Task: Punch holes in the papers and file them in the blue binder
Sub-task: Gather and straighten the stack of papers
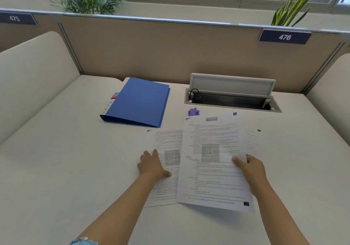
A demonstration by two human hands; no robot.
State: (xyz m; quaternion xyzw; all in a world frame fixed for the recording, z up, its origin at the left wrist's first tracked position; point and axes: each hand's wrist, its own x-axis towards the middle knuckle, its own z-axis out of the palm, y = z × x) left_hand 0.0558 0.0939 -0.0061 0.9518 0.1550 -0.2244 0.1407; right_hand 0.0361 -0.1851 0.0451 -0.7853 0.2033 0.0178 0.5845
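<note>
I see my right hand point(250, 171) pinching a thin printed sheet point(212, 161) by its right edge, lifted off the matte white counter point(56, 159). My left hand point(151, 166) lies spread, flat on a second sheet point(166, 169). The smooth blue binder point(139, 102) lies closed beyond, a small purple punch point(193, 112) beside it.

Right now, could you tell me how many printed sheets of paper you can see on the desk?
3. One sheet lies flat under the left hand; one is lifted by the right hand; a third peeks out behind it. More may be hidden underneath.
</note>
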